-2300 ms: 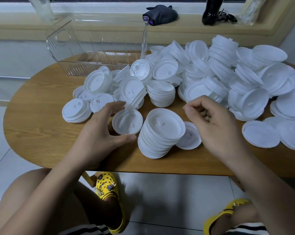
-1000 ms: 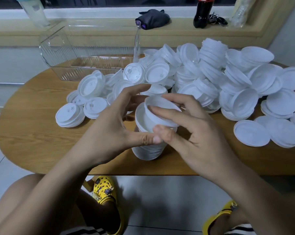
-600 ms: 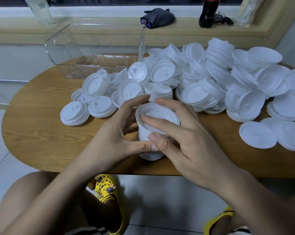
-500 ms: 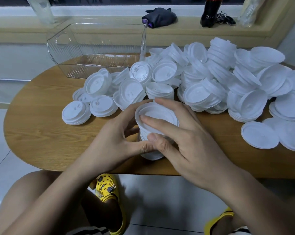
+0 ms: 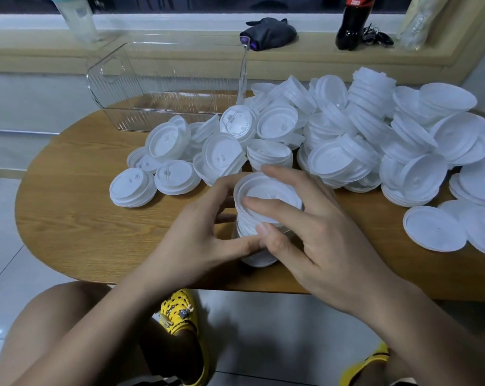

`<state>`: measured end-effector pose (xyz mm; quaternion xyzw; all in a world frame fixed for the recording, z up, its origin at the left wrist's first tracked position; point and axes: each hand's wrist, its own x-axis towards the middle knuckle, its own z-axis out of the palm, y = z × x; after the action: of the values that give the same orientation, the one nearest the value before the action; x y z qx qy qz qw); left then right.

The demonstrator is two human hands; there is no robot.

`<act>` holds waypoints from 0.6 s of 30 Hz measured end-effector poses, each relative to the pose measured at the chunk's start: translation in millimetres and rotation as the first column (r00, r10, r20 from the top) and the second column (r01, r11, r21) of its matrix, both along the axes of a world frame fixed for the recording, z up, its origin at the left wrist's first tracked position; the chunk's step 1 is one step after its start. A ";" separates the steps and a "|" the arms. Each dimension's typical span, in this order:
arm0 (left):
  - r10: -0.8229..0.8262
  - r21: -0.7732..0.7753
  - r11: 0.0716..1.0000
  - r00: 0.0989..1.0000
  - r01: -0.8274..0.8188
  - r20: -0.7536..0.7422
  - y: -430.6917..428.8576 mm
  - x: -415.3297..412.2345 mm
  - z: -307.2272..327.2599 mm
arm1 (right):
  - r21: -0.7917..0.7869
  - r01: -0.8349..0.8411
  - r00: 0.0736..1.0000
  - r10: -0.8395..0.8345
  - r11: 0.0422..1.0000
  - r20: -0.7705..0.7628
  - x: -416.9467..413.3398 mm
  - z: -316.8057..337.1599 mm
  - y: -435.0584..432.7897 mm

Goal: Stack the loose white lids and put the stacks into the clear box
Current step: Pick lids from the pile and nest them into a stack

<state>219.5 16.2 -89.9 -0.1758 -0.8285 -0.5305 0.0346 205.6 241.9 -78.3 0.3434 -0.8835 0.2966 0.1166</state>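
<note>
Two hands are cupping one tall stack of white lids point(image 5: 266, 188) at the desk's point(image 5: 77, 218) front edge; the left hand point(image 5: 205, 240) is curling round its side; the right hand point(image 5: 313, 238) is grasping it, fingers lying across the top; these lids are looking thin, light and slick, so the column is likely buckling unless gripped low and capped; the clear box point(image 5: 163, 87) is standing well apart, back left.

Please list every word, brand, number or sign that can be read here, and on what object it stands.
No text reads clearly.
On the tilted lid: print round its rim, too small.
On the dark bottle: red label with white marks, blurred and cut off.
On the yellow shoe: dark letters on the strap, too blurred.
</note>
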 end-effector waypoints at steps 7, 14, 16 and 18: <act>0.006 -0.012 1.000 0.999 -0.006 0.031 -6.8 -3.4 -6.8 | 0.035 -0.026 1.000 0.026 0.999 0.002 1.4 -5.0 -4.3; -0.045 0.076 0.996 0.996 0.039 0.075 -32.6 -13.9 -1.8 | -0.088 0.001 1.000 0.001 0.996 0.028 0.6 2.7 7.2; 0.033 0.094 0.995 0.999 -0.035 0.019 -43.1 -20.6 2.3 | -0.148 0.000 0.999 0.008 0.989 0.051 -3.3 5.0 12.2; 0.168 0.089 0.982 0.985 -0.164 -0.037 -48.5 -29.4 7.6 | -0.211 0.001 0.998 0.012 0.977 0.061 -8.0 6.5 17.2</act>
<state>190.2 -32.3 -82.3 -0.1161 -0.8159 -0.5567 0.1047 197.6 259.1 -71.8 0.3222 -0.8492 0.3994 0.1243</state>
